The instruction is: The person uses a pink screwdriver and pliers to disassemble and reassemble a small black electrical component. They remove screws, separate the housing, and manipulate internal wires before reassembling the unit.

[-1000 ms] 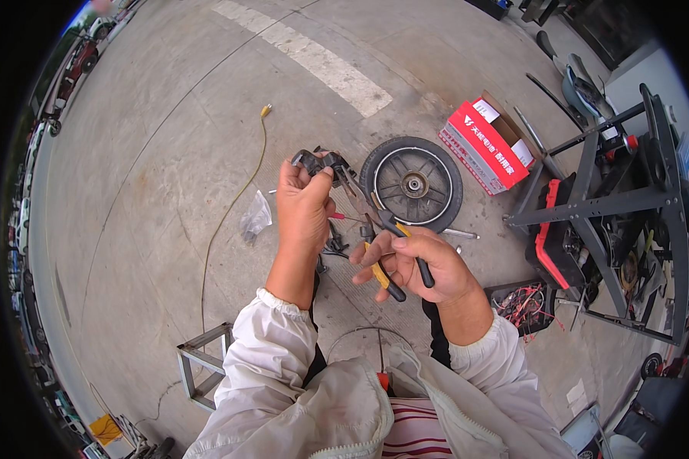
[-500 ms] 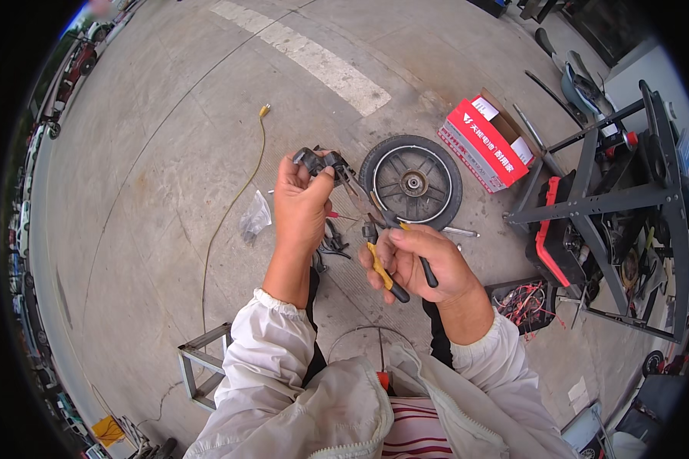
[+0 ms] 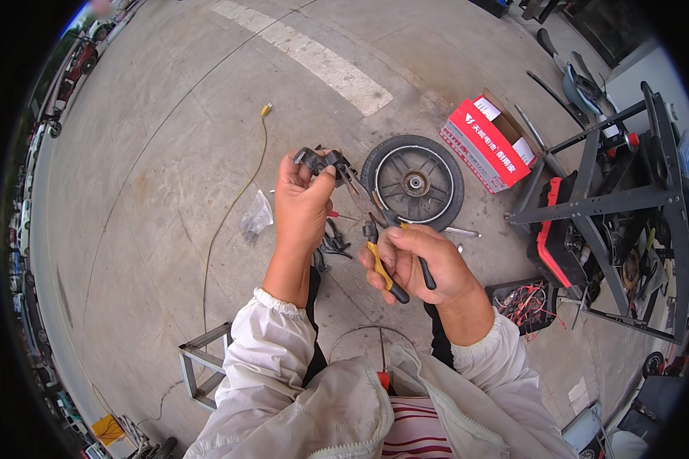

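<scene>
My left hand (image 3: 297, 206) is raised over the floor, its fingers and thumb closed on a small black mechanical part (image 3: 311, 160), perhaps a brake caliper. In my right hand (image 3: 436, 260) is a pair of pliers with yellow-and-black handles (image 3: 380, 264). The long metal jaws point up and left and reach the right side of the black part. Whether they grip it or only touch it, I cannot tell. Below my left hand, dark cable-like pieces (image 3: 333, 243) lie on the ground, partly hidden by that hand.
A spoked wheel with tyre (image 3: 415, 183) lies flat beyond my hands. To the right are a red-and-white carton (image 3: 482, 145), a dark metal frame (image 3: 620, 199) and a crate of red wires (image 3: 530, 306). On the left lie a clear plastic bag (image 3: 257, 216), a yellow plug cable (image 3: 266, 111) and a metal stand (image 3: 207, 358).
Almost nothing differs. Both hands, the black part and the pliers keep their places, while the view shifts very slightly.
</scene>
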The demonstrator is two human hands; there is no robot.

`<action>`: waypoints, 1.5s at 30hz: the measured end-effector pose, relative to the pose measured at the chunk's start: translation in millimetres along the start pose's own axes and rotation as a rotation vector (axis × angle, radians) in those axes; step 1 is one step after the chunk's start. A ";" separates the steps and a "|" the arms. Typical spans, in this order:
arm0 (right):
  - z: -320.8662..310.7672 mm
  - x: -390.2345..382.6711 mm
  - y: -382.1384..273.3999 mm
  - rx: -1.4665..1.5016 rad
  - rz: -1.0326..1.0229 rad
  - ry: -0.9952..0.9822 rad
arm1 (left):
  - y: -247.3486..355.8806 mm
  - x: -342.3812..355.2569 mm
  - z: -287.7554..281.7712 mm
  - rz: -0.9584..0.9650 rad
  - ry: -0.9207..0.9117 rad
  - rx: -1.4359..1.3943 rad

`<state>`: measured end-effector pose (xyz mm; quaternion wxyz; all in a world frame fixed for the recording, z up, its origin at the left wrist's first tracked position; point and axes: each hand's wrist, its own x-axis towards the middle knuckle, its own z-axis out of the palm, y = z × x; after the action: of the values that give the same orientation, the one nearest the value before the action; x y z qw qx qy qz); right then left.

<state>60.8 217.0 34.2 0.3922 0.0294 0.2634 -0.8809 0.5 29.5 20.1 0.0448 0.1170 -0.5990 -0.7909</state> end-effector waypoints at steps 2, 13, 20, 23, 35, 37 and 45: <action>1.4 0.4 0.0 -0.005 0.002 0.001 | 1.0 -0.5 -2.1 -0.006 -0.014 0.002; -13.7 5.8 8.3 0.168 0.053 -0.220 | 2.4 0.4 -1.4 -0.058 0.004 -0.089; -15.3 4.8 7.4 0.237 0.067 -0.286 | -0.5 0.4 -5.6 -0.053 -0.030 -0.109; -11.5 3.8 5.9 0.226 0.075 -0.288 | -0.7 -0.1 -5.4 -0.055 -0.022 -0.109; -11.6 2.4 5.6 0.200 0.060 -0.233 | 2.5 -2.4 3.3 -0.079 0.008 -0.094; -10.2 1.6 5.3 0.196 0.055 -0.216 | 2.0 -2.2 2.7 -0.082 0.009 -0.093; -9.6 1.4 7.6 0.222 0.021 -0.179 | 2.1 -2.8 2.8 -0.075 0.010 -0.099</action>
<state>63.7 216.5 22.3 0.4179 -0.0032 0.1280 -0.8994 2.4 32.2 23.2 0.0236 0.1410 -0.5541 -0.8201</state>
